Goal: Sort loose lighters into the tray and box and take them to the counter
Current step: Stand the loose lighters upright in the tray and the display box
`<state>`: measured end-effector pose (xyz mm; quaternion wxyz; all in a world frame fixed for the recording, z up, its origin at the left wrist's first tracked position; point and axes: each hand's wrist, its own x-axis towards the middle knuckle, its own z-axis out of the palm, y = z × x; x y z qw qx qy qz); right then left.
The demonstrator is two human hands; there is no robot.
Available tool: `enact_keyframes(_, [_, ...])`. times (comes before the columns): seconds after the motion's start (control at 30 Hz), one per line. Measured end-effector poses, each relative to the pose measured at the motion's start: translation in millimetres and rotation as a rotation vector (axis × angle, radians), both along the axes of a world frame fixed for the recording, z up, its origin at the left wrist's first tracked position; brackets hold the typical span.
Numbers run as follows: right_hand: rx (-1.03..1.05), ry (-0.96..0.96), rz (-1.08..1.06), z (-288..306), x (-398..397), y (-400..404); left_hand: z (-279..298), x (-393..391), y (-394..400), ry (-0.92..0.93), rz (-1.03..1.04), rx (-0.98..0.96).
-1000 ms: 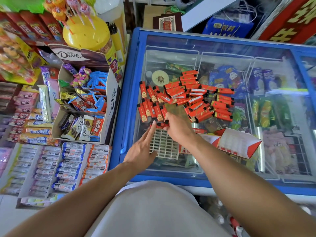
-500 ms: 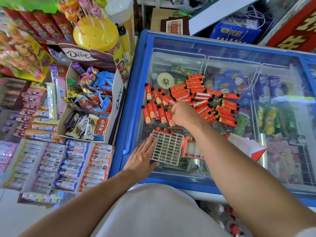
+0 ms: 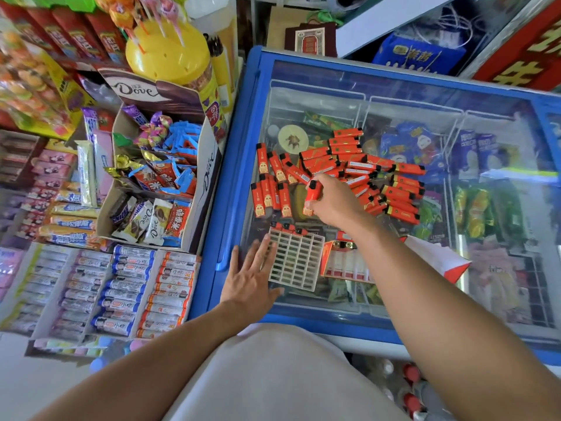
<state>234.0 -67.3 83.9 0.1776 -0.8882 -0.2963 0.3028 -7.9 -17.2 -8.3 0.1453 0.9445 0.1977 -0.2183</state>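
Clearly sorting is under way: the right hand (image 3: 335, 202) has its fingers clamped on a red lighter (image 3: 313, 192), the left hand (image 3: 250, 273) flat, fingers apart, beside the white grid tray (image 3: 296, 262). Next, it likely needs standing upright in an empty near slot.

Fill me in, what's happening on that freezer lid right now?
A person is sorting orange lighters on the freezer lid. The right hand holds one lighter above the pile. The left hand lies flat against the white grid tray, which has three lighters in its far row. The open box sits beside the tray.
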Motion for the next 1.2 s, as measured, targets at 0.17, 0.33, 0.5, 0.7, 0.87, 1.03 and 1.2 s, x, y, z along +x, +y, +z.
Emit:
enact_keyframes(0.17, [-0.011,0.031,0.139,13,-3,-28,1,2,-1,0.025,-0.001,0.051])
enact_keyframes(0.33, [-0.028,-0.073,0.16,-6,-16,-35,6,4,3,0.057,-0.025,0.061])
enact_keyframes(0.5, [-0.032,-0.217,0.157,-18,-32,-38,9,6,2,0.084,-0.027,0.051])
enact_keyframes(0.7, [-0.112,-0.412,0.193,-14,-52,-41,7,6,1,0.091,-0.003,0.024])
enact_keyframes(0.87, [-0.066,0.049,0.091,3,-38,-40,2,5,1,0.063,0.016,0.026])
enact_keyframes(1.03, [-0.205,0.043,-0.099,15,29,-54,5,15,9,0.035,0.095,0.021])
enact_keyframes(1.2, [-0.3,-0.121,-0.181,1,63,-58,10,21,14,0.04,0.091,-0.027])
